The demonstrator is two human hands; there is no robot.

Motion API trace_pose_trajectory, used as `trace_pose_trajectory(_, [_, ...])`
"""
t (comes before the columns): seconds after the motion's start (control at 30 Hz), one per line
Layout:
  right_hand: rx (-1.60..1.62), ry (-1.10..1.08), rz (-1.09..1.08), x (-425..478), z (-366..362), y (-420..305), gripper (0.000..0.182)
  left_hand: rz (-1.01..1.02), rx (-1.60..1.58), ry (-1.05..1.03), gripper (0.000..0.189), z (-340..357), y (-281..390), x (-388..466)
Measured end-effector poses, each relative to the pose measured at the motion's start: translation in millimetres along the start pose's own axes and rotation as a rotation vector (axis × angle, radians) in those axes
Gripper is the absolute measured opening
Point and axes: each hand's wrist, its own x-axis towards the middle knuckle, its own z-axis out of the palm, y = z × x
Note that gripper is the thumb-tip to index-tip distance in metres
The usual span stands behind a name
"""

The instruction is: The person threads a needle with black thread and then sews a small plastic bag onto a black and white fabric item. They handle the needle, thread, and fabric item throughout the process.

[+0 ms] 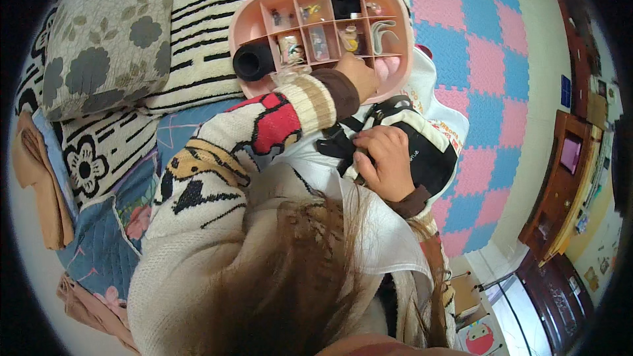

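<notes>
A pink divided plastic organizer box (407, 34) lies in front of me. My left hand (358, 76) reaches over its near wall into a lower compartment, beside a pink item (386, 66); its fingertips are partly hidden, so I cannot tell if they hold anything. Other compartments hold a black fuzzy item (346, 2), a folded pale band (383, 37), small bagged items (319, 44) and a black rolled item (253, 61). Nearer to me, my right hand (385, 160) curls its fingers over the edge of a black-and-white fabric bag (430, 165) with black straps (336, 143).
The box stands on a black-and-white patterned blanket (203, 34). A floral cushion (106, 34) lies left, with brown clothing (44, 178) near the edge. White cloth with print (445, 109) is under the bag. Pink and blue foam mats (474, 84) cover the floor at right, beyond them wooden furniture (559, 178).
</notes>
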Motion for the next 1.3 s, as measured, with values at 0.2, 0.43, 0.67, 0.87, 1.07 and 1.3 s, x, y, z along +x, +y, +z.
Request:
trace_pose_trajectory(0.2, [0.031,0.035,-0.01,-6.4,3.2,6.7,0.018,-0.016,-0.058,0.095,0.014,0.5,-1.6,-1.2])
trace_pose_trajectory(0.43, [0.051,0.049,0.0,-9.5,2.8,8.0,0.018,0.0,-0.019,0.036,0.016,-4.5,-5.1,-4.4])
trace_pose_trajectory(0.67, [0.107,0.235,-0.087,-13.4,-3.0,11.1,0.017,-0.092,-0.255,0.375,0.011,-19.9,-10.0,-34.3])
trace_pose_trajectory(0.87, [0.519,0.492,0.162,-19.6,-9.6,3.1,0.018,-0.149,-1.195,0.541,0.007,-56.6,9.0,-84.4])
trace_pose_trajectory(1.07, [0.947,0.449,0.545,-23.5,-17.3,-14.1,0.019,-0.071,-1.081,0.488,0.008,-68.5,41.2,-93.9])
trace_pose_trajectory(1.3, [0.962,0.467,0.68,-41.8,-30.9,-23.8,0.005,0.21,-0.582,0.692,0.01,-71.3,60.6,-92.3])
